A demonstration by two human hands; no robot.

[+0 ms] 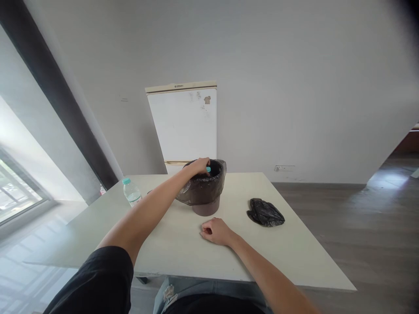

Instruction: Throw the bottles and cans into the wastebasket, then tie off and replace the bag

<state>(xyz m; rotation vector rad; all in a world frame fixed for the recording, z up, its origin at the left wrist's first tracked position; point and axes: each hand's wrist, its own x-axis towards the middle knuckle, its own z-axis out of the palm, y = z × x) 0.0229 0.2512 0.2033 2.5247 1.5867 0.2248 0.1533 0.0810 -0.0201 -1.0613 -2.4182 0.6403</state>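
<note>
My left hand (202,165) is at the mouth of a brown trash bin (205,208), its fingers closed around a bottle whose teal cap (208,169) shows beside them. The rest of that bottle is hidden by my hand and the bin. A dark, see-through garbage bag (205,192) lines the bin and hangs over its rim. On the table in front of the bin lies my right hand (216,231), loosely curled with nothing seen in it. Left of my left forearm stands a clear plastic bottle (131,192) with a teal cap, partly covered by the arm.
A crumpled black plastic bag (266,213) lies on the right side of the white table (183,257). Behind the table, a white refrigerator (186,124) stands against the grey wall. A window (16,187) is at the left, and a socket (284,168) sits low on the wall.
</note>
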